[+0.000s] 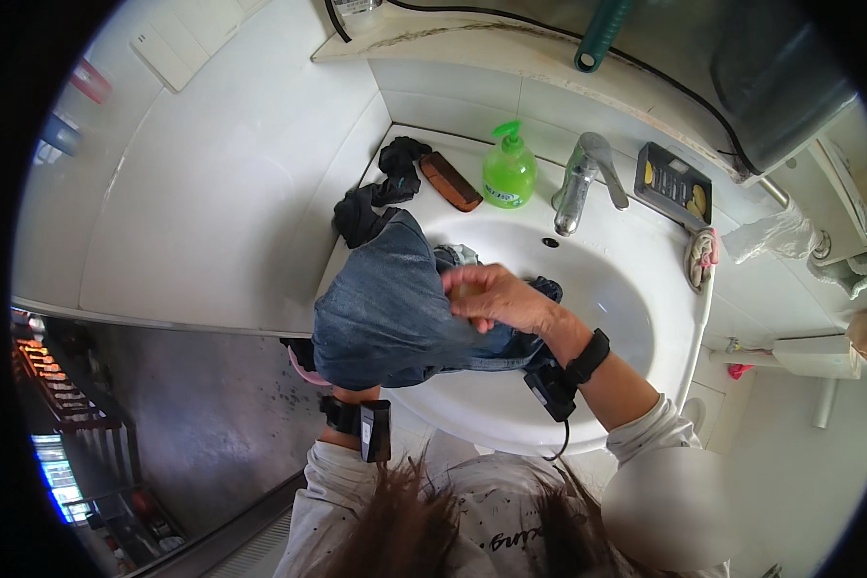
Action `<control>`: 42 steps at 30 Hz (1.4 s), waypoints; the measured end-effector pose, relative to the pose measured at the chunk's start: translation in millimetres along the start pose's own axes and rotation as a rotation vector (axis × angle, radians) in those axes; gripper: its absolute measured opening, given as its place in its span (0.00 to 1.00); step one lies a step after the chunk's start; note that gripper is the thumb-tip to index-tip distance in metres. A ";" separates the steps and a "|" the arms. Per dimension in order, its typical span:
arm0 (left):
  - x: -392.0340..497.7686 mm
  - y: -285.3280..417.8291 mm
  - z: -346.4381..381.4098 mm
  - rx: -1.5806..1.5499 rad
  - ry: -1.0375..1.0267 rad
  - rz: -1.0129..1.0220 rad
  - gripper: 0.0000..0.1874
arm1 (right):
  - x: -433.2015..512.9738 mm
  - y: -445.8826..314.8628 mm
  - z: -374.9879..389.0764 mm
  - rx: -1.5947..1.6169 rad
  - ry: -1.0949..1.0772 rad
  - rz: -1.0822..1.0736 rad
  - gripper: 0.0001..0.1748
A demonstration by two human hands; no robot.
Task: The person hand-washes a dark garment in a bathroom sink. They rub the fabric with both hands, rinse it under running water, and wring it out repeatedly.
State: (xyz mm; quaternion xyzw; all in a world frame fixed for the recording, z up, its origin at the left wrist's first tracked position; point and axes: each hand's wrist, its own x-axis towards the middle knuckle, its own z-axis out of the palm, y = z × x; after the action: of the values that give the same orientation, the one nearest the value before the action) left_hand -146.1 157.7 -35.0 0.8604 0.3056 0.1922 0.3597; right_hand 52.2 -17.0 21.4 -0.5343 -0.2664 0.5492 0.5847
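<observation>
A pair of blue denim trousers [383, 303] is bunched over the left rim of the white washbasin [614, 289], with part of it down in the bowl. My right hand [502, 296] is curled around a small yellowish piece of soap [468, 290], mostly covered by the fingers, and rests against the denim. Only the wrist of my left hand [357, 396] shows; the denim hides the hand itself. Pale cloth [459, 254] peeks out behind the trousers inside the bowl.
Along the back ledge are dark cloths [383, 191], a brown comb [449, 180], a green soap pump bottle [509, 170] and a chrome faucet [581, 180]. A soap tray [672, 184] sits at the back right. A folded rag [701, 259] hangs over the right rim.
</observation>
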 end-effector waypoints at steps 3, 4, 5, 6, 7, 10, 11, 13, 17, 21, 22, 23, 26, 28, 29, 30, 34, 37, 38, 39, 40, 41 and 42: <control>3.9 -1.8 -5.5 0.004 0.019 -0.006 0.21 | -5.2 -8.2 -9.7 -0.017 -0.051 0.203 0.10; 4.7 -3.1 -6.8 0.005 0.024 -0.010 0.21 | -6.0 -9.1 -18.7 0.083 -0.002 0.120 0.08; 6.2 -4.5 -6.7 0.007 0.026 -0.015 0.21 | -7.5 -8.9 -26.4 0.132 0.086 -0.056 0.05; 6.7 -5.9 -7.8 0.003 0.031 -0.022 0.21 | -5.2 -9.8 -34.1 0.227 0.237 -0.124 0.05; 8.9 -6.8 -6.6 0.008 0.030 -0.017 0.21 | -2.0 -10.7 -37.8 0.332 0.337 -0.255 0.07; 13.0 -8.8 -4.9 0.016 0.033 -0.018 0.21 | 20.7 -6.0 -19.4 -0.084 0.846 -0.094 0.14; 14.4 -9.2 -3.7 0.013 0.030 -0.020 0.21 | 33.0 1.2 -2.1 -0.267 0.851 -0.043 0.19; 16.5 -10.3 -2.8 0.008 0.030 -0.022 0.21 | 56.1 26.2 39.2 -0.341 0.709 -0.204 0.14; 16.5 -13.8 -5.7 0.002 0.046 -0.046 0.22 | 81.2 105.5 61.3 -0.881 0.527 -0.201 0.12; 9.8 -20.6 -12.7 0.000 0.054 -0.080 0.22 | 31.8 181.4 -9.4 -1.243 0.324 0.153 0.14; 7.5 -22.2 -15.3 -0.002 0.056 -0.086 0.22 | 13.1 190.4 -27.0 -1.296 0.340 0.205 0.13; 5.6 -23.5 -16.3 -0.002 0.056 -0.095 0.22 | -2.8 192.1 -44.5 -1.195 0.351 0.471 0.10; 0.1 -24.7 -19.1 -0.001 0.054 -0.104 0.22 | -16.8 160.4 -57.6 -1.085 0.584 0.424 0.10; -3.0 -24.5 -20.4 0.010 0.047 -0.107 0.22 | 8.5 120.1 -36.9 -0.732 0.843 0.247 0.08; -4.6 -24.9 -23.0 0.006 0.053 -0.115 0.22 | 28.4 101.8 -18.1 -0.014 0.795 0.245 0.09; -6.8 -24.8 -22.4 0.011 0.046 -0.118 0.22 | 51.6 88.6 5.0 -0.394 0.738 -0.166 0.09; -18.4 -26.5 -30.6 0.028 0.046 -0.140 0.22 | 115.0 92.0 58.6 -0.607 0.634 -0.566 0.08; -32.2 -27.5 -35.4 0.036 0.044 -0.163 0.22 | 86.2 133.8 20.2 -0.870 0.580 -0.176 0.09; -35.3 -28.5 -37.1 0.036 0.043 -0.172 0.22 | 64.3 146.3 -0.4 -1.026 0.490 -0.103 0.09; -40.8 -28.2 -37.7 0.036 0.040 -0.178 0.22 | 40.0 155.2 -21.8 -1.104 0.394 0.071 0.08; -42.5 -29.2 -37.3 0.038 0.044 -0.183 0.22 | 22.2 157.9 -37.6 -1.174 0.507 0.307 0.08; -47.5 -28.6 -38.2 0.040 0.031 -0.187 0.22 | 11.6 155.6 -42.6 -1.203 0.518 0.631 0.09; -48.1 -29.4 -36.2 0.035 0.038 -0.197 0.22 | 7.1 151.3 -40.4 -1.121 0.543 0.500 0.08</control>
State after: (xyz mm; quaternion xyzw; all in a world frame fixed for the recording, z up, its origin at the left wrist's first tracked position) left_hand -213.0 160.2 -37.9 0.8285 0.3988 0.1669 0.3559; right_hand 36.2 -50.2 -131.0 -0.9220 -0.2228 0.2928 0.1204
